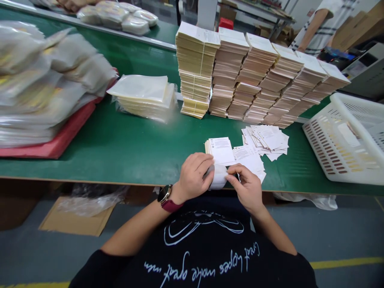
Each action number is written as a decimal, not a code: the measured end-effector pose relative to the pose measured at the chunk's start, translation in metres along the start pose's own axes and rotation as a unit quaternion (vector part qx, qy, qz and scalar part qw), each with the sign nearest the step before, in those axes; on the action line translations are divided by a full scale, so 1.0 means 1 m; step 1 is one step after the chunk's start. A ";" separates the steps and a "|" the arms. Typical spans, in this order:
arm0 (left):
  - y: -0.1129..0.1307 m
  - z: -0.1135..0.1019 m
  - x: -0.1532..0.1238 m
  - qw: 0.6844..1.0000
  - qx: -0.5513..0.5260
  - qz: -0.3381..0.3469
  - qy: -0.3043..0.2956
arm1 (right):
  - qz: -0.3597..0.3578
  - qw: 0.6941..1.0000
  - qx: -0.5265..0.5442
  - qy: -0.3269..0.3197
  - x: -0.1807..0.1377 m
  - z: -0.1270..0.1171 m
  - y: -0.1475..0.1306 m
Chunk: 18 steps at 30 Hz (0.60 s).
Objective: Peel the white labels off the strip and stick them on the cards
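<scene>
— Head view: what do we have between us here?
— A small white packet [218,178], right between our hands, half hidden by our fingers. Our left hand [195,176] is curled nearly closed over its left end, and our right hand [244,188] is partly open, pinching its right side between thumb and fingers.
— Why grip it from both sides?
— Likely so that it stays steady while one side is worked on, though we can't tell what's inside it.
— What's just ahead of our hands?
— A squared stack of leaflets [220,151] ahead of the left hand, and a loose leaflet pile [265,142] ahead of the right, both on the green bench [126,150]. They seem placed for an easy reach.
— And farther out?
— Tall card stacks [255,76] stand well beyond our hands, perhaps kept back to leave working room. Bagged packs [144,96] lie ahead and to our left, and a white crate [345,136] sits off to our right, within a long reach
</scene>
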<state>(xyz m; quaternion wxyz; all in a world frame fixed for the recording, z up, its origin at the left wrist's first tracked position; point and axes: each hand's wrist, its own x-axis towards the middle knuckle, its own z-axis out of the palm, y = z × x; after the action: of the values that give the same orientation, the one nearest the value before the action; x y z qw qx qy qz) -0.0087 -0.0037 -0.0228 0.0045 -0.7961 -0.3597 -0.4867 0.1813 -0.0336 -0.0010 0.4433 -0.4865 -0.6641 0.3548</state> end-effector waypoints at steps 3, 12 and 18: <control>0.000 0.000 -0.002 0.998 -0.005 0.061 -0.016 | 0.012 1.000 0.010 -0.006 0.001 -0.001 0.003; 0.001 0.002 0.000 0.996 -0.048 0.039 -0.061 | -0.315 0.902 -0.270 0.119 -0.006 -0.001 0.002; 0.001 0.001 -0.001 0.997 -0.025 0.042 -0.055 | -0.146 0.966 -0.028 0.212 0.031 -0.024 -0.005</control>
<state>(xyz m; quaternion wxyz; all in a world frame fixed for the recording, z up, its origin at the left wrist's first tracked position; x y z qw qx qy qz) -0.0077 -0.0044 -0.0244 -0.0150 -0.8359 -0.3137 -0.4501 0.1977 -0.0044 0.0196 0.6069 -0.4603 -0.6289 0.1560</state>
